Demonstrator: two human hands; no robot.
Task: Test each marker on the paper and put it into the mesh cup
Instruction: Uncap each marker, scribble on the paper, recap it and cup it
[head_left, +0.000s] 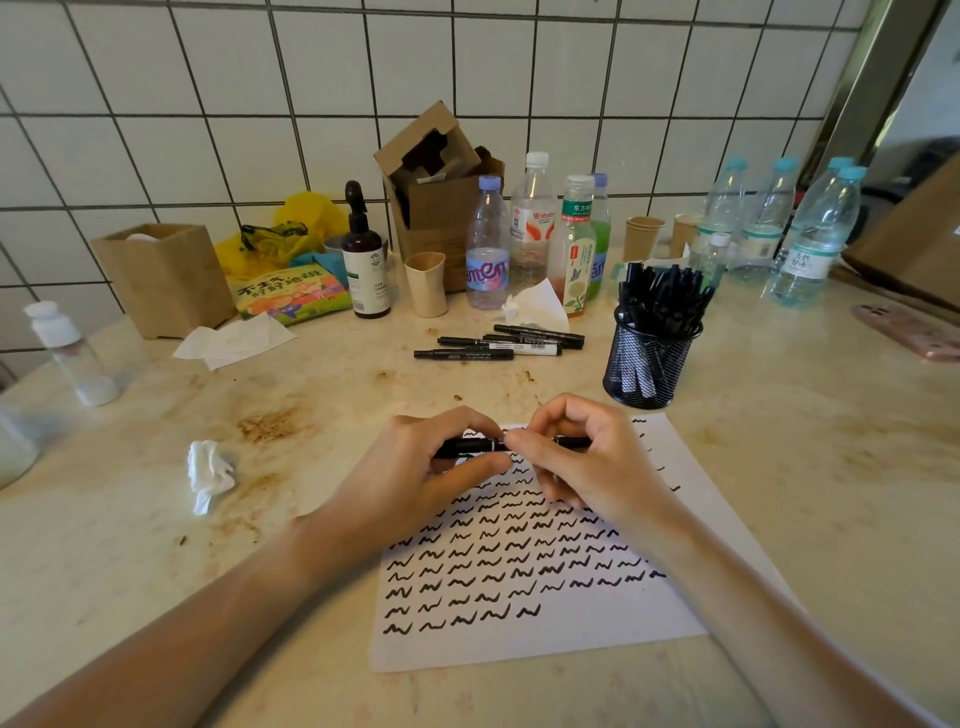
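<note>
I hold one black marker (483, 446) level above the white paper (545, 639), which carries many rows of black squiggles. My left hand (415, 467) grips the marker's left part. My right hand (576, 457) pinches its right part with thumb and fingers. Both hands hide most of the barrel, so I cannot see a cap or a tip. Several loose black markers (498, 345) lie on the counter beyond the paper. The black mesh cup (649, 364) stands to the right of them, crammed with markers.
A crumpled tissue (208, 473) lies left of the paper. Bottles (487, 244), paper cups, a cardboard box (441, 192) and a wooden box (166, 275) line the tiled wall. A pink phone (909, 330) lies at far right. The counter is stained.
</note>
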